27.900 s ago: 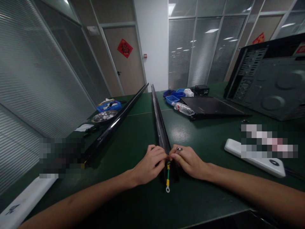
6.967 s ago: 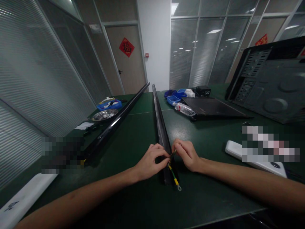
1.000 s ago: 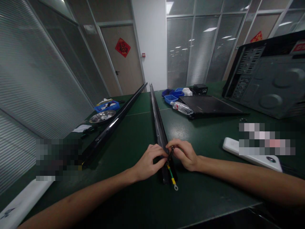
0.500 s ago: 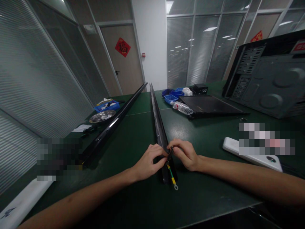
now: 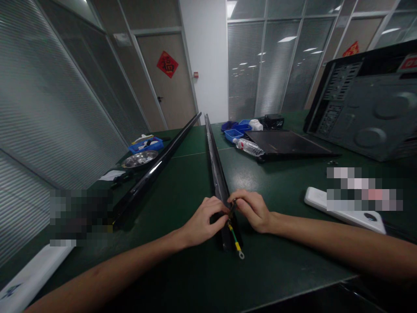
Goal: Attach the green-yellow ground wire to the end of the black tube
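A long dark metal rail (image 5: 213, 161) runs away from me along the table. Over its near end, my left hand (image 5: 206, 221) is closed, thumb and fingertips pinching beside a small dark metal piece (image 5: 232, 209). The fingers hide what exactly they grip. From the other side my right hand (image 5: 254, 211) closes its thumb and forefinger on the top of that metal piece. A short green-yellow ground wire (image 5: 234, 237) hangs below the fingertips. Its free ring terminal (image 5: 241, 255) points toward me, past the rail's end.
A second dark rail (image 5: 153, 171) lies to the left, near a metal bowl (image 5: 140, 159) and a blue basket (image 5: 146, 146). To the right are a plastic bottle (image 5: 249, 147), a dark flat panel (image 5: 289, 143), a computer case (image 5: 368, 104) and a white device (image 5: 345, 213).
Both hands stay nearly where they were at the rail's near end. The small metal piece between the fingertips has tilted slightly; little else differs.
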Motion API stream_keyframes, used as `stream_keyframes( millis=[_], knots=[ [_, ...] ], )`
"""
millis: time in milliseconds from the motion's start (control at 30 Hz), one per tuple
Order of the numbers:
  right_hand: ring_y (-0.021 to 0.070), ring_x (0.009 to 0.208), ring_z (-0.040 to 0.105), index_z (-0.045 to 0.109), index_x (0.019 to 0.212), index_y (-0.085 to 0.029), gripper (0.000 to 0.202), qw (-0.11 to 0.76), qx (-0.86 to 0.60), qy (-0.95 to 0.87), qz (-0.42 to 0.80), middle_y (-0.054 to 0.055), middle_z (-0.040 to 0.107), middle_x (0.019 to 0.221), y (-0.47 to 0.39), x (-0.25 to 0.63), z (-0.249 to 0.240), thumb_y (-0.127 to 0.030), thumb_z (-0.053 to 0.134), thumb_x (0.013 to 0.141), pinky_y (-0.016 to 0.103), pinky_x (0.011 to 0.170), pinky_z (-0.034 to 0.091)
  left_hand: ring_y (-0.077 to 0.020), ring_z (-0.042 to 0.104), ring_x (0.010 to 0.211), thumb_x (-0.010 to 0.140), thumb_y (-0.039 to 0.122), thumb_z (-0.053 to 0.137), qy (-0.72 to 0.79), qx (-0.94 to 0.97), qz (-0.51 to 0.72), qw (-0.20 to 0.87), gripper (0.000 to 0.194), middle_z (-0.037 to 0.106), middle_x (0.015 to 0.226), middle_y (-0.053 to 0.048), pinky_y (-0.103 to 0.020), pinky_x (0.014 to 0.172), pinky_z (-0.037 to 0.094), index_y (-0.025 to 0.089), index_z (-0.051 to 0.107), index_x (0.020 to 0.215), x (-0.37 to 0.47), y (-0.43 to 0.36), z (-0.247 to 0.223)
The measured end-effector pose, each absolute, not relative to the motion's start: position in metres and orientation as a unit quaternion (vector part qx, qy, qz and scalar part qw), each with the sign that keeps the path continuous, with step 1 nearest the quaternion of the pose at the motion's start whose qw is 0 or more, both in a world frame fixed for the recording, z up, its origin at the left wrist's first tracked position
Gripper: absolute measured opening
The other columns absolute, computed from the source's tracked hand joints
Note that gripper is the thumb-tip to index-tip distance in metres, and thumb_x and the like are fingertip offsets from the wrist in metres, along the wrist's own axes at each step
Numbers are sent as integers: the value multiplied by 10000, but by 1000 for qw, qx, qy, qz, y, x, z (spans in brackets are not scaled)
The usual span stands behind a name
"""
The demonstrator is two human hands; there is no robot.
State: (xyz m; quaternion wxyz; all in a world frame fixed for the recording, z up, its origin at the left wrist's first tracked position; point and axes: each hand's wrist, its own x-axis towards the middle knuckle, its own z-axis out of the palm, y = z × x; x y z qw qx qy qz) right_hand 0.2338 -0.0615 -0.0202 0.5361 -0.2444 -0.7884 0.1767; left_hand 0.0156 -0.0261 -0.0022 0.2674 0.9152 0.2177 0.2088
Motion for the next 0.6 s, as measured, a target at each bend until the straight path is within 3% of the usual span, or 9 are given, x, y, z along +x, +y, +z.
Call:
stream_keyframes(
  millis=[600],
  knots=[
    [148, 700, 597, 628, 1076, -180, 248, 534, -249, -793, 157, 30, 625, 824, -61, 233, -23, -213, 382, 1082, 271, 699, 494, -212, 596, 1039, 981, 192, 578, 221, 918, 201, 262, 77, 689, 1069, -17, -363, 937, 373, 206, 644, 1016, 14, -26, -1]
  ],
)
